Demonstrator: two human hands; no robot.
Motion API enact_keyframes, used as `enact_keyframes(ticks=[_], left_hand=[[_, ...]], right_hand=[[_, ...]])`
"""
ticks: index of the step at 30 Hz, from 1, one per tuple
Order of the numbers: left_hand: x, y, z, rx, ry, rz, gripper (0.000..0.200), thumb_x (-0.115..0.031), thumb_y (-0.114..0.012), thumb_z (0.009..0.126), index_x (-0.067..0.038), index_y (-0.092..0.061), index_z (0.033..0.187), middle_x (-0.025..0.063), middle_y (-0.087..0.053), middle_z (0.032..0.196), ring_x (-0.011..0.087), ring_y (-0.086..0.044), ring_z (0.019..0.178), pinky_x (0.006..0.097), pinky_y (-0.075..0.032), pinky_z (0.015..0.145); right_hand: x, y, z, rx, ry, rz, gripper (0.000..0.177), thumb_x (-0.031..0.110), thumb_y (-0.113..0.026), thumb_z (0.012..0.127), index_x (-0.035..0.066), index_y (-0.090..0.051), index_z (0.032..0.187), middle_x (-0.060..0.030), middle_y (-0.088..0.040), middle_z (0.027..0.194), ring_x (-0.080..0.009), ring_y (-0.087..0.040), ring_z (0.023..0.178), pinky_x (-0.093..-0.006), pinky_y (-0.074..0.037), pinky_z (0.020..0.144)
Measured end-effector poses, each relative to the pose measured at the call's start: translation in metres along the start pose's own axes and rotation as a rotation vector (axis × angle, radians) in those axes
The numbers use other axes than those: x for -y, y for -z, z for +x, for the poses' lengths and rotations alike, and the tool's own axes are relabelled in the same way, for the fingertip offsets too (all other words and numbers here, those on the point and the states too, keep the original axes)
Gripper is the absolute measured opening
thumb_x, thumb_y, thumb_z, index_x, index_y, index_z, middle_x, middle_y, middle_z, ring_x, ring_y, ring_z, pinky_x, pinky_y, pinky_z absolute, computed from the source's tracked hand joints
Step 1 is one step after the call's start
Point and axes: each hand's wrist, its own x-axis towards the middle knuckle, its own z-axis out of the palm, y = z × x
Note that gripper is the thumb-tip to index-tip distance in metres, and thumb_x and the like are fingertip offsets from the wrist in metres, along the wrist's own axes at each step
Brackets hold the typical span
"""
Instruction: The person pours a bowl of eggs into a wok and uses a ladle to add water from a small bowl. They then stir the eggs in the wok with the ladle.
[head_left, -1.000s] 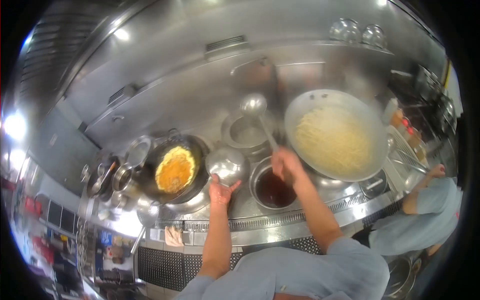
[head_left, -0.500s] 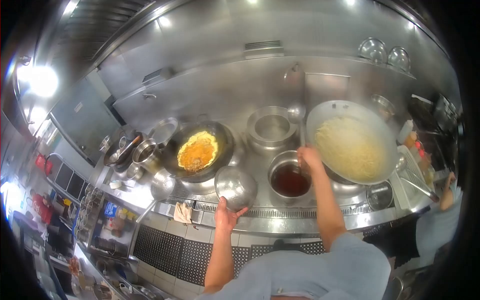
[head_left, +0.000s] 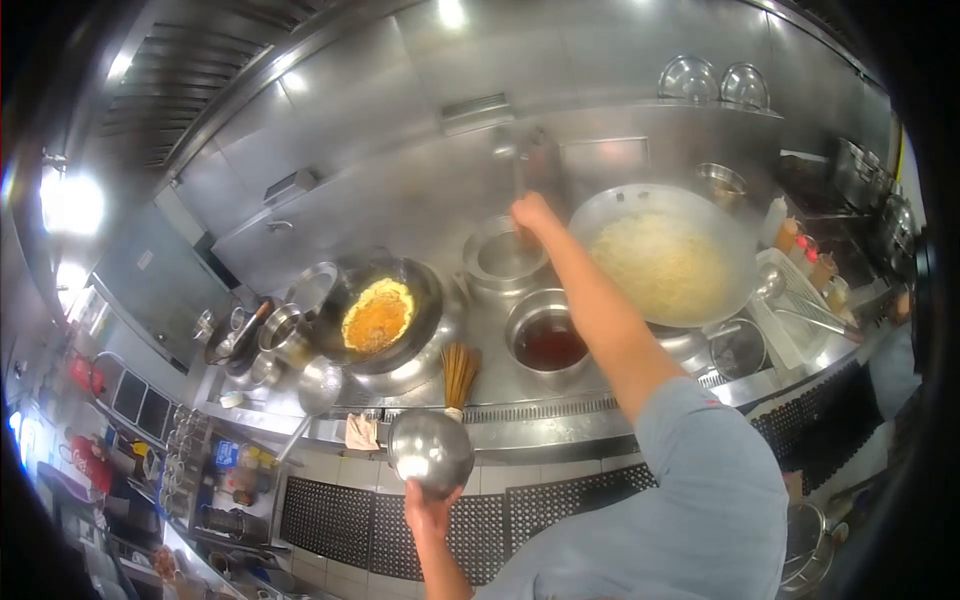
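Observation:
My left hand (head_left: 430, 508) grips a shiny metal bowl (head_left: 430, 450) in front of the stove's edge. Stretched forward over the stove, my right hand (head_left: 535, 215) is closed on the handle of a ladle (head_left: 503, 145), whose blurred head points up toward the back wall. Beneath that hand stands a steel pot (head_left: 478, 262); nearer me is a pot of dark red-brown liquid (head_left: 552, 345). On the left, a black wok (head_left: 422, 318) holds egg with an orange middle (head_left: 376, 318). A big pale wok (head_left: 735, 245) on the right contains noodles (head_left: 660, 265) under haze.
A bamboo brush (head_left: 460, 375) stands between the wok and pots. A strainer (head_left: 320, 388) overhangs the front edge beside a cloth (head_left: 362, 432). Sauce bottles (head_left: 787, 233) and a tray (head_left: 785, 325) are right, where another person's sleeve (head_left: 890, 362) shows.
My right hand has lifted the ladle and reached from beside the red-brown pot toward the back. My left hand has drawn the bowl toward me, uncovering the bamboo brush. The view has shifted.

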Motion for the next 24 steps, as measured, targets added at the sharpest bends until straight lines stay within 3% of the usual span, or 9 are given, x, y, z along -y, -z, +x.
enact_keyframes(ticks=[2, 4, 5, 7, 10, 13, 20, 21, 24], left_hand=[[0.001, 0.017, -0.035, -0.034, -0.045, 0.019, 0.077, -0.048, -0.059, 0.085, -0.008, -0.025, 0.142, 0.0184, -0.031, 0.142, 0.0441, -0.036, 0.125, 0.0626, -0.044, 0.087], [0.017, 0.054, -0.070, -0.193, -0.036, 0.030, 0.067, -0.049, -0.051, 0.090, -0.011, -0.028, 0.140, 0.0134, -0.033, 0.143, 0.0387, -0.039, 0.126, 0.0597, -0.047, 0.084], [0.029, 0.078, -0.087, -0.294, -0.020, 0.018, 0.066, -0.046, -0.050, 0.089, -0.010, -0.029, 0.140, 0.0163, -0.033, 0.142, 0.0426, -0.039, 0.124, 0.0619, -0.046, 0.085], [0.039, 0.096, -0.121, -0.454, 0.025, 0.089, 0.062, -0.043, -0.049, 0.089, -0.008, -0.033, 0.138, 0.0198, -0.033, 0.140, 0.0467, -0.039, 0.122, 0.0653, -0.044, 0.084], [0.060, 0.113, -0.155, -0.618, 0.024, 0.068, 0.062, -0.043, -0.049, 0.089, -0.008, -0.033, 0.138, 0.0199, -0.033, 0.140, 0.0467, -0.039, 0.122, 0.0655, -0.044, 0.084], [0.078, 0.117, -0.168, -0.734, -0.012, 0.023, 0.062, -0.043, -0.049, 0.089, -0.008, -0.033, 0.137, 0.0199, -0.033, 0.140, 0.0467, -0.039, 0.122, 0.0658, -0.044, 0.083], [0.094, 0.100, -0.186, -0.963, -0.122, -0.001, 0.061, -0.044, -0.048, 0.090, -0.008, -0.035, 0.137, 0.0193, -0.033, 0.140, 0.0468, -0.040, 0.121, 0.0678, -0.043, 0.083], [0.103, 0.116, -0.195, -0.857, -0.159, -0.031, 0.060, -0.043, -0.049, 0.090, -0.009, -0.036, 0.137, 0.0182, -0.031, 0.142, 0.0470, -0.038, 0.123, 0.0685, -0.042, 0.083], [0.107, 0.091, -0.207, -0.940, -0.158, -0.068, 0.059, -0.043, -0.050, 0.090, -0.010, -0.036, 0.138, 0.0171, -0.031, 0.142, 0.0461, -0.037, 0.124, 0.0691, -0.040, 0.085]], right_hand=[[0.010, -0.004, 0.009, -0.150, -0.054, 0.063, 0.032, 0.008, -0.051, 0.076, -0.010, -0.053, 0.103, -0.0143, -0.059, 0.064, -0.0225, -0.059, 0.055, -0.0365, -0.047, 0.053], [-0.016, 0.025, -0.015, -0.132, 0.052, 0.124, 0.054, 0.005, -0.053, 0.074, -0.013, -0.045, 0.124, -0.0225, -0.063, 0.081, -0.0233, -0.058, 0.050, -0.0351, -0.046, 0.048], [-0.026, 0.044, -0.035, -0.036, 0.138, 0.098, 0.064, 0.004, -0.051, 0.075, -0.011, -0.034, 0.135, -0.0236, -0.063, 0.083, -0.0230, -0.059, 0.051, -0.0354, -0.046, 0.047], [-0.036, 0.054, -0.079, -0.117, 0.102, 0.004, 0.066, 0.005, -0.049, 0.076, -0.008, -0.030, 0.138, -0.0242, -0.063, 0.081, -0.0235, -0.060, 0.050, -0.0352, -0.046, 0.047], [-0.046, 0.066, -0.083, -0.196, 0.008, -0.103, 0.068, 0.007, -0.049, 0.078, -0.005, -0.026, 0.141, -0.0244, -0.063, 0.082, -0.0242, -0.058, 0.049, -0.0355, -0.047, 0.048], [-0.058, 0.084, -0.043, -0.029, 0.014, -0.114, 0.066, 0.009, -0.050, 0.079, -0.005, -0.028, 0.140, -0.0250, -0.064, 0.085, -0.0250, -0.059, 0.050, -0.0360, -0.048, 0.051], [-0.054, 0.089, -0.024, -0.014, 0.052, -0.124, 0.064, 0.009, -0.051, 0.080, -0.006, -0.030, 0.139, -0.0249, -0.064, 0.094, -0.0239, -0.060, 0.053, -0.0358, -0.049, 0.054], [-0.060, 0.090, -0.015, -0.004, 0.061, -0.115, 0.064, 0.009, -0.051, 0.080, -0.006, -0.030, 0.139, -0.0246, -0.064, 0.095, -0.0237, -0.060, 0.052, -0.0356, -0.049, 0.054], [-0.060, 0.095, -0.004, 0.035, 0.067, -0.127, 0.065, 0.008, -0.051, 0.080, -0.005, -0.030, 0.140, -0.0243, -0.064, 0.097, -0.0237, -0.060, 0.053, -0.0350, -0.049, 0.054]])
